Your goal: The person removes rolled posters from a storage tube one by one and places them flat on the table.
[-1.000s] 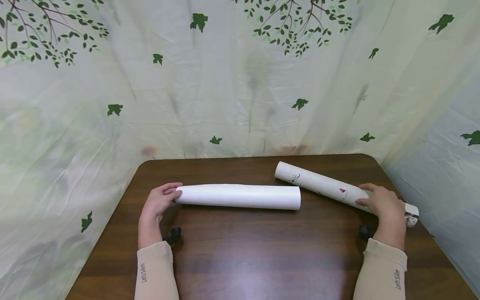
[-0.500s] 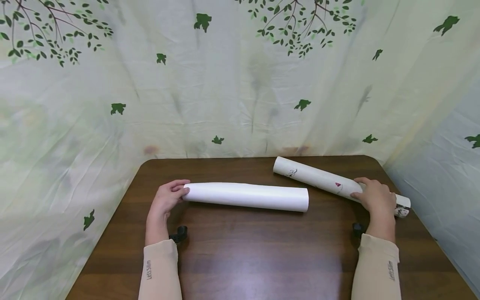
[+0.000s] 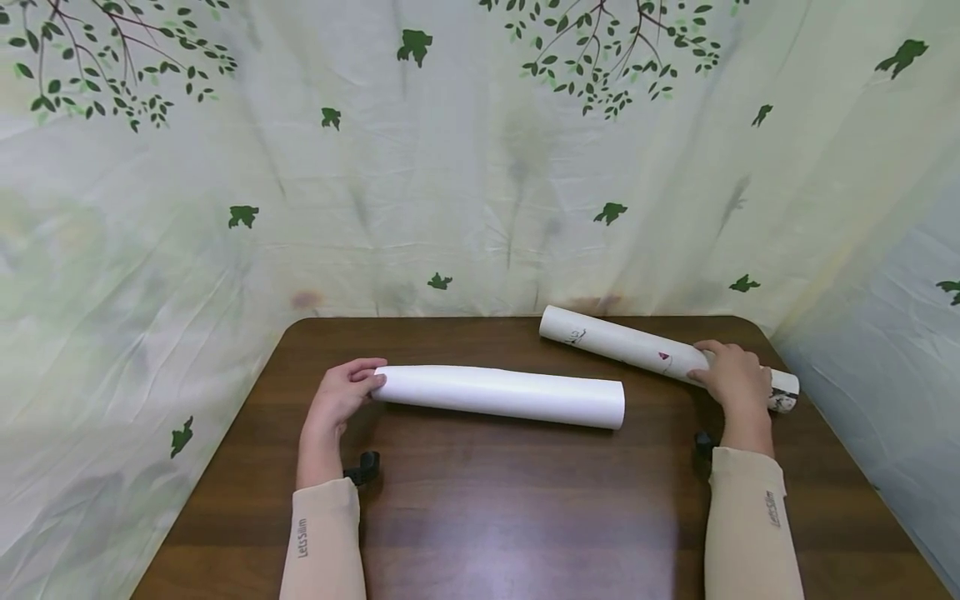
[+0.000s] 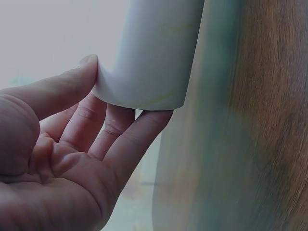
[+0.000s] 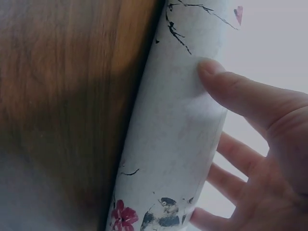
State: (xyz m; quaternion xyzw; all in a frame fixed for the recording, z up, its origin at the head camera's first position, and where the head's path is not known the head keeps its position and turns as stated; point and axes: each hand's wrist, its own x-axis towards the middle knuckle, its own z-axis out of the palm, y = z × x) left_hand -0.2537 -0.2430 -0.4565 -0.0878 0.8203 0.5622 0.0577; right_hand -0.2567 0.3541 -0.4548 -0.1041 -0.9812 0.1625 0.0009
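A plain white paper roll (image 3: 498, 394) lies across the middle of the wooden table. My left hand (image 3: 341, 392) holds its left end, thumb on the near side; in the left wrist view the fingers of my left hand (image 4: 82, 139) reach behind and under the rim of that roll (image 4: 154, 57). Farther back on the right, a white roll printed with flowers and dark twigs (image 3: 622, 342) lies slanted. My right hand (image 3: 735, 379) grips it near its right end. The right wrist view has the thumb (image 5: 240, 94) pressing the printed roll (image 5: 168, 125), with the other fingers round its far side.
The brown wooden table (image 3: 480, 508) has rounded back corners. A pale curtain with green leaf prints (image 3: 480, 167) hangs right behind it and along both sides. Black wrist mounts (image 3: 365, 468) sit at both wrists.
My right hand has shifted the printed roll left and toward the back edge. The white roll and my left hand have moved slightly right; the head view has turned a little.
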